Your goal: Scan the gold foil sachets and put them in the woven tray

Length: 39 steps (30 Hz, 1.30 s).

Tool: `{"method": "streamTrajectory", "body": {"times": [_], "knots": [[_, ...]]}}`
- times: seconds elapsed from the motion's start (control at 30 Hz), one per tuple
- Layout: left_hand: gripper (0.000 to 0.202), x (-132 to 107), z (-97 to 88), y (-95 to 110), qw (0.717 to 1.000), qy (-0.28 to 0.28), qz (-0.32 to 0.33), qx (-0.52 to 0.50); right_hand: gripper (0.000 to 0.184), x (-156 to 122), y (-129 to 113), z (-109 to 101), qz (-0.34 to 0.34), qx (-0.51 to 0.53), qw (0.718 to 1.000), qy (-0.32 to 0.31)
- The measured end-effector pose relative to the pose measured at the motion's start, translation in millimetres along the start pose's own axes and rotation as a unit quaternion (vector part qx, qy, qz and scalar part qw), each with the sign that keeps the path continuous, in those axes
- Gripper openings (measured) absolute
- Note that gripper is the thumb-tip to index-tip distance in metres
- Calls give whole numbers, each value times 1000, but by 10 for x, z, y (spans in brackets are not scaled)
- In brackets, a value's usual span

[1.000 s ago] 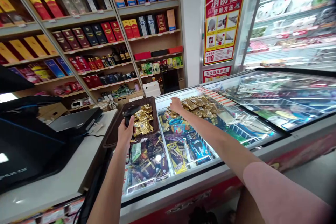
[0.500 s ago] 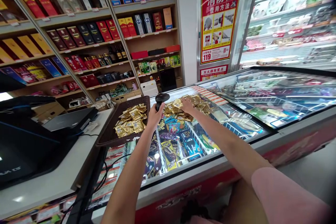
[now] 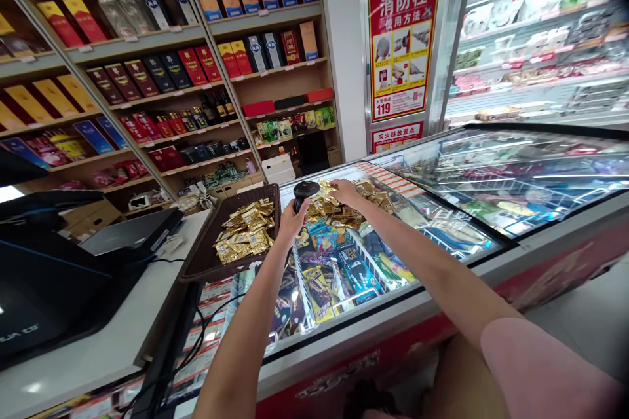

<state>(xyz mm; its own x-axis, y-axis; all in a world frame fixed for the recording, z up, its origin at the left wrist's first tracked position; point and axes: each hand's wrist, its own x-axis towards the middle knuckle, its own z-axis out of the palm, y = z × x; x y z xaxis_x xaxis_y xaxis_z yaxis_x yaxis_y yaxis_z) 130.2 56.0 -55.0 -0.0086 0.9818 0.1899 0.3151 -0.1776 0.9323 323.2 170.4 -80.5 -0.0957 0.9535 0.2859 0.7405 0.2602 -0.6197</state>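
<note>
My left hand (image 3: pixel 293 219) is closed round the grip of a black barcode scanner (image 3: pixel 304 191), held upright over the glass lid of a chest freezer (image 3: pixel 344 314). My right hand (image 3: pixel 344 192) rests, fingers bent, on a heap of gold snack packets (image 3: pixel 366 200) lying on the freezer lid, just right of the scanner; whether it grips one I cannot make out. A brown woven tray (image 3: pixel 206 255) with more gold packets (image 3: pixel 244 230) sits to the left, bridging counter and freezer.
A white counter (image 3: pixel 98 340) with a black till screen (image 3: pixel 44 281) stands at the left. Shelves of boxed bottles (image 3: pixel 162 65) fill the back wall. A red fire notice (image 3: pixel 400 46) and a chilled cabinet (image 3: pixel 540 46) are at the right.
My left hand carried the scanner from over the tray rightwards to beside the heap on the freezer lid. My right hand stayed on that heap and shifted slightly.
</note>
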Motion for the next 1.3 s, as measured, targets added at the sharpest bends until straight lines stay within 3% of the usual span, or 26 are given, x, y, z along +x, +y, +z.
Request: {"method": "streamTrajectory", "body": {"times": [0.53, 0.7, 0.8, 0.9, 1.13, 1.23, 1.3], "knots": [[50, 24, -54, -170, 999, 6, 11, 41, 43, 6, -101, 49, -26, -4, 1000, -4], [49, -57, -154, -228, 999, 46, 9, 24, 42, 8, -220, 158, -21, 6, 1000, -6], [48, -142, -348, -253, 996, 84, 2, 13, 41, 21, -405, 308, -31, 29, 999, -9], [48, -264, -667, -259, 991, 136, -1, 3, 43, 25, -726, 548, -48, 72, 996, -32], [45, -692, -1502, -283, 964, 264, -8, 23, 37, -68, -1694, 1361, -63, 121, 979, -150], [45, -839, -1687, -286, 958, 282, -18, 39, 44, -99, -1952, 1620, -96, 125, 978, -140], [45, -873, -1718, -277, 957, 286, -12, 48, 49, -78, -1983, 1687, -127, 128, 976, -120]]}}
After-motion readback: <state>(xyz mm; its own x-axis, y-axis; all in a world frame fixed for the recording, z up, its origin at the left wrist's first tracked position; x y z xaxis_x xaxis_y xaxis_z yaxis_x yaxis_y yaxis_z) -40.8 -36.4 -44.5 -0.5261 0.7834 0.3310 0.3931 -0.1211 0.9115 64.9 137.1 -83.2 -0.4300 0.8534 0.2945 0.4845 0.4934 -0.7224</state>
